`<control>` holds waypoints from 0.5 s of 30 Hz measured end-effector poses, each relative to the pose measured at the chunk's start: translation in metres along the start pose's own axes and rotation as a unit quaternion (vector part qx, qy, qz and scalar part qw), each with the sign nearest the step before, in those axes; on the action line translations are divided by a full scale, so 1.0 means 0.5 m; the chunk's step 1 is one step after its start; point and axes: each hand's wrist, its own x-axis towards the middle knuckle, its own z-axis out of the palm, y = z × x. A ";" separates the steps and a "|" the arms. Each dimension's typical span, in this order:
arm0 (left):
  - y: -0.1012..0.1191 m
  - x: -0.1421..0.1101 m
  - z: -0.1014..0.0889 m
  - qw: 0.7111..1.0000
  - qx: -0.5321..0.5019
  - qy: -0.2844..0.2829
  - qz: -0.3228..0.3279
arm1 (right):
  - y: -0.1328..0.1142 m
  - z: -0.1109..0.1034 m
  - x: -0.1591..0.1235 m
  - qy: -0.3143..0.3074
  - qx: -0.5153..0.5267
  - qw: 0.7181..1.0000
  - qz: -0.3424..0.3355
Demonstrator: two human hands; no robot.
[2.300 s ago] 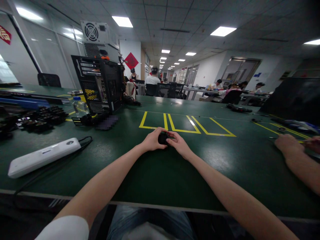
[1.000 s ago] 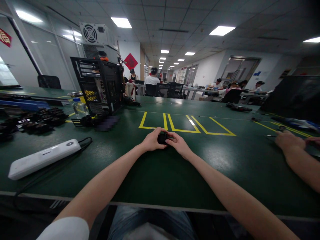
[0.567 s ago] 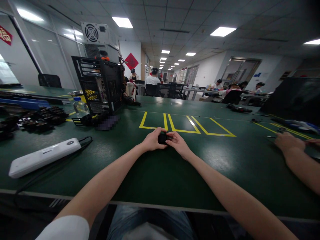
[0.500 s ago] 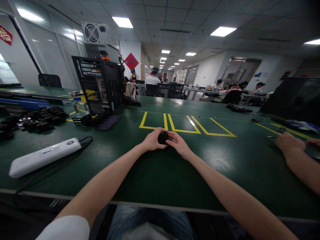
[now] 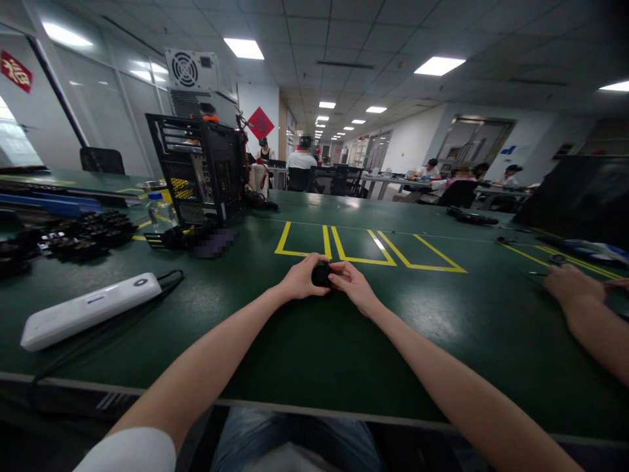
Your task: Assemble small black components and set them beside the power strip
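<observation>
A small round black part [image 5: 321, 275] is held between my two hands above the green tabletop [image 5: 314, 347]; its exact kind I cannot make out. Around its left side curl the fingers and thumb of my left hand [image 5: 301, 278]. The fingertips of my right hand [image 5: 351, 283] pinch its right edge. Just beyond my hands, yellow tape outlines [image 5: 363, 259] mark the table.
At the left lie a white elongated device [image 5: 91, 311] with a black cable and a pile of black parts [image 5: 83, 237]. Behind them stand a clear bottle [image 5: 160, 213] and an open computer case [image 5: 201, 167]. Another person's hand [image 5: 574, 285] works at the right.
The view has tilted up slightly, so everything sits a little lower. Both hands keep hold of the black part, with hardly any shift in my fingers.
</observation>
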 end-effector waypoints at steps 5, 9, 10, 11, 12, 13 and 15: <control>0.003 -0.001 -0.005 1.000 -0.012 -0.004 0.000 | -0.003 -0.004 0.003 -0.019 0.010 0.999 0.030; 0.007 -0.002 -0.007 1.000 -0.023 -0.004 -0.010 | -0.012 -0.003 0.000 -0.041 0.015 0.999 0.001; 0.008 -0.002 -0.006 1.000 -0.025 -0.003 -0.012 | -0.013 -0.003 -0.001 -0.040 0.016 0.999 -0.005; 0.008 -0.002 -0.006 1.000 -0.025 -0.002 -0.012 | -0.013 -0.003 -0.001 -0.037 0.016 0.999 -0.009; 0.008 -0.001 -0.006 1.000 -0.025 -0.002 -0.012 | -0.012 -0.003 -0.001 -0.032 0.015 0.999 -0.010; 0.008 -0.001 -0.006 1.000 -0.024 -0.002 -0.011 | -0.011 -0.003 -0.001 -0.026 0.013 1.000 -0.009; 0.006 -0.001 -0.005 1.000 -0.022 -0.004 -0.009 | -0.007 -0.002 0.001 -0.016 0.008 1.000 -0.005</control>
